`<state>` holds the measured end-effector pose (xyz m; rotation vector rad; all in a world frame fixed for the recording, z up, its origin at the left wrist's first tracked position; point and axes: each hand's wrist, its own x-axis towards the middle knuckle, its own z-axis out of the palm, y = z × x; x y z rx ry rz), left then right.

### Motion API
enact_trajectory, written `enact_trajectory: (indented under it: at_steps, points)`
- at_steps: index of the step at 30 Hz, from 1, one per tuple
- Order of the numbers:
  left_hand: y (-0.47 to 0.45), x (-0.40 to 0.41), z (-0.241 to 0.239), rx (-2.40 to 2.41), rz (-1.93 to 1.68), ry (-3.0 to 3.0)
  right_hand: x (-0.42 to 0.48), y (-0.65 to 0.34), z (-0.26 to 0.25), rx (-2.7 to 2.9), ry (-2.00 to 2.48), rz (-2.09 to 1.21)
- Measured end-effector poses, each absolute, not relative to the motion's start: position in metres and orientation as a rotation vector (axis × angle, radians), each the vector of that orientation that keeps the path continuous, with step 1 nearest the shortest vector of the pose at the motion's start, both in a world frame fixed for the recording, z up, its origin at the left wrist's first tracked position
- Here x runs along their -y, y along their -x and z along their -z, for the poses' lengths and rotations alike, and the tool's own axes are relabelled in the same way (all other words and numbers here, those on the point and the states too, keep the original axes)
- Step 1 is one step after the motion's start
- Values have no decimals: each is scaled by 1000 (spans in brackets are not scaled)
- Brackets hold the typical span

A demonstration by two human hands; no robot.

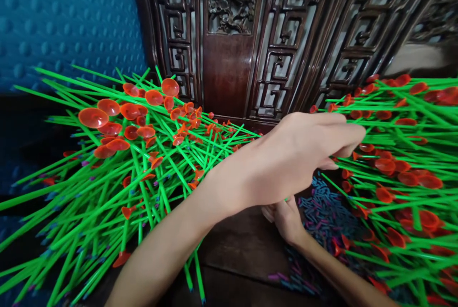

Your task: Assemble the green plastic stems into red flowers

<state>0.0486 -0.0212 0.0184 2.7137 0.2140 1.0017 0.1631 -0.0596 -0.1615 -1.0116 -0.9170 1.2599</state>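
Observation:
My left hand (304, 154) reaches across to the right, fingers pressed together at the edge of the right pile of green sticks (400, 173) with red suction cups. What those fingers pinch is hidden. Below it, largely covered by my left wrist, my right hand (284, 218) is curled closed, and a sliver of a green stick (286, 198) shows at its top. Just right of that hand lies a heap of small blue and purple pieces (322, 206).
A second, larger pile of green sticks with red cups (136, 154) fans out on the left. Everything rests on a dark wooden surface (243, 245). A carved dark wood screen (229, 58) stands behind, and a blue dimpled wall (64, 20) is at the left.

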Motion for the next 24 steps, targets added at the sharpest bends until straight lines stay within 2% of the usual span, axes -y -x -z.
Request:
enact_trajectory:
  at_steps: [7, 12, 20, 24]
  points:
    - [-49, 16, -20, -210, -974, -2691, 55, -162, 157, 1018, 1050, -1279]
    - [-45, 10, -24, -346, -986, -2680, 63, -176, 134, 1163, 1053, -1229]
    - [-45, 7, -20, -355, -1066, -2677, 74, -204, 79, 1332, 1041, -797]
    - [-31, 18, -32, -297, -1407, -2684, 100, -221, 35, 1466, 1163, -433]
